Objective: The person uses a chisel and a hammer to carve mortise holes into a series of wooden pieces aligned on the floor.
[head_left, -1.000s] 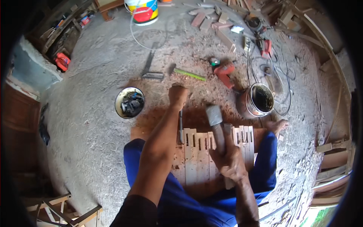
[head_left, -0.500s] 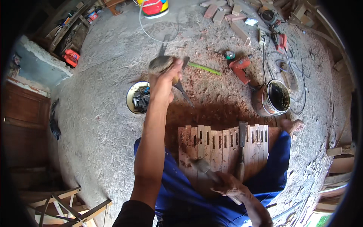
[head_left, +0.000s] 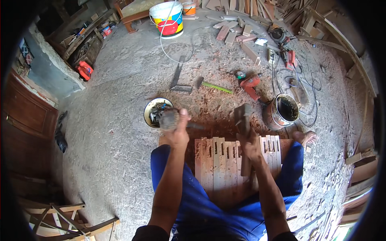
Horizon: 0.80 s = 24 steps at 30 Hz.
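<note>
My left hand (head_left: 179, 133) is closed on a chisel with a worn, frayed handle top (head_left: 169, 117); its dark blade (head_left: 196, 126) points right, above the board's far edge. My right hand (head_left: 250, 146) grips a hammer (head_left: 242, 116) with a blocky head, raised over a row of pale slotted wooden strips (head_left: 219, 168). The strips lie side by side on a wooden board (head_left: 288, 146) between my legs, with shavings scattered over them. My right forearm and the hammer cover part of the row.
An enamel basin (head_left: 149, 105) of metal pieces sits ahead left, a rusty bucket (head_left: 273, 118) ahead right. Beyond lie a red drill (head_left: 250, 84), a green-handled tool (head_left: 217, 86), a square (head_left: 181, 88), cables (head_left: 311, 96), wood offcuts (head_left: 231, 38) and a striped plastic bucket (head_left: 167, 28).
My left hand rose with the chisel, then came down and nearer. My right hand dipped toward the strips, then lifted forward with the hammer.
</note>
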Each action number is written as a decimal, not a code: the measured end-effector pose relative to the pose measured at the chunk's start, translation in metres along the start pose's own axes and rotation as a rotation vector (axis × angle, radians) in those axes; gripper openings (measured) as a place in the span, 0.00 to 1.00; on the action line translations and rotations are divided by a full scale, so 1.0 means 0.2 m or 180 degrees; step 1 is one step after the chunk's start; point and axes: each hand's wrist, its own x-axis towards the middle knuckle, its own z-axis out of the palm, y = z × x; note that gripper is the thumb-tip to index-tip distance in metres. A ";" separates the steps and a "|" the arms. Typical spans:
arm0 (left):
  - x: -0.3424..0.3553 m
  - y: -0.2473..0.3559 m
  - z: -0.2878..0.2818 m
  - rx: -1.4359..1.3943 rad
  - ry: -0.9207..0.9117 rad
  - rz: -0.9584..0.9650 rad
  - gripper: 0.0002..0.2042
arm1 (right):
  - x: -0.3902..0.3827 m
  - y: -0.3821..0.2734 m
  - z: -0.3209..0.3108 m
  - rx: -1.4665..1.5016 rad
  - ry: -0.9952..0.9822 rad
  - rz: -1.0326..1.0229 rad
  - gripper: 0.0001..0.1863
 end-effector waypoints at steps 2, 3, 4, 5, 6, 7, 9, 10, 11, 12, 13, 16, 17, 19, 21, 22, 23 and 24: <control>-0.03 -0.09 -0.02 0.0608 -0.0237 0.0847 0.12 | -0.17 -0.06 0.01 -0.0283 -0.0281 0.0312 0.24; -0.09 -0.05 0.10 0.0237 -0.0475 0.0896 0.12 | -0.28 -0.07 -0.03 -0.0456 -0.0350 0.0474 0.26; -0.12 -0.06 0.11 0.0588 -0.0839 0.0777 0.09 | -0.39 -0.07 -0.03 -0.0396 -0.0284 0.0552 0.27; -0.14 -0.07 0.10 0.0952 -0.1199 0.0653 0.08 | -0.50 -0.05 -0.01 -0.0330 -0.0227 0.0636 0.29; -0.15 -0.04 0.11 0.1153 -0.1386 0.0482 0.07 | -0.61 -0.06 0.00 -0.0314 -0.0243 0.0709 0.28; -0.17 0.02 0.13 0.1352 -0.1587 0.0301 0.07 | -0.70 -0.05 0.00 -0.0290 -0.0246 0.0791 0.28; -0.19 0.11 0.19 0.1488 -0.1641 0.0067 0.09 | -0.85 0.10 0.02 -0.0262 -0.0223 0.0760 0.27; -0.18 0.15 0.22 0.1440 -0.1482 0.0023 0.10 | -0.90 0.17 0.03 -0.0242 -0.0230 0.0747 0.26; -0.17 0.18 0.23 0.1392 -0.1317 -0.0016 0.11 | -0.93 0.23 0.03 -0.0030 -0.0370 0.0799 0.25; -0.19 0.18 0.25 0.1238 -0.1230 0.0042 0.11 | -0.95 0.28 0.03 0.0180 -0.0505 0.0852 0.25; -0.21 0.15 0.27 0.1193 -0.1278 0.0132 0.10 | -0.97 0.30 0.01 0.0373 -0.0605 0.0907 0.24; -0.21 0.07 0.19 0.1360 -0.1436 0.0334 0.10 | -0.92 0.28 0.00 0.0125 -0.0756 0.1046 0.27; -0.21 0.02 0.17 0.1519 -0.1477 0.0775 0.09 | -0.91 0.27 -0.01 0.0013 -0.0752 0.1061 0.28; -0.22 -0.05 0.17 0.1684 -0.1532 0.1259 0.06 | -0.94 0.28 0.00 0.0074 -0.0655 0.0965 0.33; -0.22 -0.07 0.18 0.1698 -0.1555 0.1364 0.03 | -0.94 0.28 0.00 0.0111 -0.0633 0.0947 0.38; -0.23 -0.06 0.18 0.1494 -0.1533 0.0771 0.03 | -0.94 0.27 0.00 0.0104 -0.0671 0.0983 0.39; -0.24 -0.05 0.18 0.1285 -0.1500 0.0181 0.03 | -0.93 0.26 0.00 0.0098 -0.0711 0.1019 0.41; -0.24 -0.06 0.18 0.1442 -0.1561 0.0458 0.04 | -0.94 0.27 0.00 0.0118 -0.0697 0.1035 0.41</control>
